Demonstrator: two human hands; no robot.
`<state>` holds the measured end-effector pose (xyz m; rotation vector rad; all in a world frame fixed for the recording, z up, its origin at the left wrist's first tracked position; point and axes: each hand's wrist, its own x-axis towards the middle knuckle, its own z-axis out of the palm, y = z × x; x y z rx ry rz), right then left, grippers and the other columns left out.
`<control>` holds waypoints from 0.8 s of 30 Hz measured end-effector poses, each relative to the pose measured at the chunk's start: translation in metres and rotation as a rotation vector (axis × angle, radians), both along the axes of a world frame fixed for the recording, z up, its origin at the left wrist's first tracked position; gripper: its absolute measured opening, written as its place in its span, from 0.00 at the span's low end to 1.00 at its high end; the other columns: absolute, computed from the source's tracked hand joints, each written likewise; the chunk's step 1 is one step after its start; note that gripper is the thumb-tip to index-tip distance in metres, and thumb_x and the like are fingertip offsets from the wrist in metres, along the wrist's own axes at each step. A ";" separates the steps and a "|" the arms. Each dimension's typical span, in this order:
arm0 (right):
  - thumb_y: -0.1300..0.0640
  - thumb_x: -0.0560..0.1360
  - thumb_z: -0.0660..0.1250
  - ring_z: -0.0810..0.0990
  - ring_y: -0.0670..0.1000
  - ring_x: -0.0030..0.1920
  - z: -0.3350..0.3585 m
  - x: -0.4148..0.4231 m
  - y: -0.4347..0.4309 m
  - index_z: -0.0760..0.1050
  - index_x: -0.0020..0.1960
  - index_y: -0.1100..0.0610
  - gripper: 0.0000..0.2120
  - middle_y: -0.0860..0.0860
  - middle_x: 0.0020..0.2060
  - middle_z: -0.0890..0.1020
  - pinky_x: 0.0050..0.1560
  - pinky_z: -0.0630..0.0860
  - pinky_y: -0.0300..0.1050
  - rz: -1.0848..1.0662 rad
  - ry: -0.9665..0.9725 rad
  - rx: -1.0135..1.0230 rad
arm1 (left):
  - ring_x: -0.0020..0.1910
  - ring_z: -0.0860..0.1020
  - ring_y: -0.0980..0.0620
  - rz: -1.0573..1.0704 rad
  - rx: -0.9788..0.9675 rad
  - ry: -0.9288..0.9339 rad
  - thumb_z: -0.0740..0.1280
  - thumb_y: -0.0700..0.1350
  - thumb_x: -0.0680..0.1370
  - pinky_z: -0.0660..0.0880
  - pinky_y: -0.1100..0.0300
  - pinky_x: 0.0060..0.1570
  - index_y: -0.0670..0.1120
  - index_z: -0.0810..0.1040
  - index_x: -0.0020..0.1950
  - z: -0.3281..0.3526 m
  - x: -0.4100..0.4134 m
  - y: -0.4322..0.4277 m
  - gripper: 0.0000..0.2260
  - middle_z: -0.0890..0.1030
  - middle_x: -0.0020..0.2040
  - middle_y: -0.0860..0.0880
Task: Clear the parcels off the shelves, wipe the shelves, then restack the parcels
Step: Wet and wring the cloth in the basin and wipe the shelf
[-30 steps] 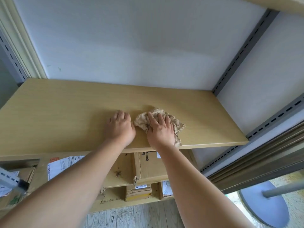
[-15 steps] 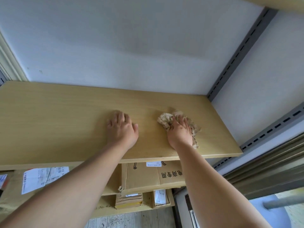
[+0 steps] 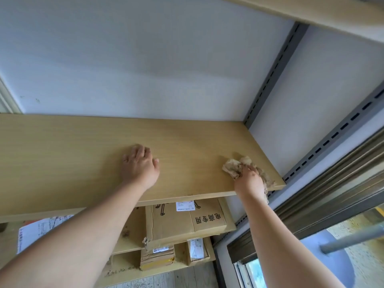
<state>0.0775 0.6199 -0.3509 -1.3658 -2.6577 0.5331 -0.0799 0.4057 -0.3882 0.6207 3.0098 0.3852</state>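
Note:
A bare light-wood shelf (image 3: 72, 154) runs across the view with no parcels on it. My left hand (image 3: 139, 165) lies flat on its middle, palm down, holding nothing. My right hand (image 3: 248, 179) presses a crumpled beige cloth (image 3: 233, 167) onto the shelf near its front right corner. On the lower shelves sit cardboard parcels: a flat brown box with printed characters (image 3: 187, 222), a small taped box (image 3: 157, 257) and a white-labelled parcel (image 3: 39, 229) at the left.
A white wall (image 3: 145, 59) backs the shelf. Grey slotted uprights (image 3: 274, 73) stand at the right rear and right front. Another shelf board (image 3: 311, 11) hangs overhead. A window frame (image 3: 332, 183) lies to the right, wooden floor (image 3: 166, 281) below.
My right hand has slid the cloth rightwards along the shelf, from beside my left hand to the front right corner. My left hand stays flat on the shelf.

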 end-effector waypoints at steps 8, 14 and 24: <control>0.62 0.79 0.57 0.71 0.55 0.63 0.007 -0.060 -0.144 0.71 0.67 0.57 0.17 0.54 0.68 0.69 0.58 0.69 0.45 0.421 0.304 0.035 | 0.64 0.71 0.39 0.108 0.139 0.093 0.58 0.43 0.80 0.66 0.45 0.64 0.38 0.76 0.59 0.005 -0.015 -0.052 0.14 0.75 0.62 0.40; 0.66 0.67 0.70 0.73 0.63 0.65 -0.036 -0.071 -0.186 0.77 0.60 0.65 0.21 0.62 0.62 0.76 0.62 0.71 0.57 0.524 0.265 0.068 | 0.64 0.70 0.38 0.113 0.128 0.124 0.62 0.41 0.77 0.66 0.45 0.62 0.38 0.76 0.60 -0.004 -0.016 -0.065 0.14 0.74 0.64 0.39; 0.61 0.78 0.57 0.61 0.54 0.73 -0.026 -0.050 -0.118 0.64 0.73 0.56 0.23 0.54 0.74 0.62 0.70 0.65 0.50 0.429 0.141 0.061 | 0.72 0.61 0.43 0.072 0.047 0.091 0.58 0.49 0.80 0.59 0.50 0.69 0.43 0.70 0.68 0.002 -0.009 -0.049 0.19 0.66 0.72 0.43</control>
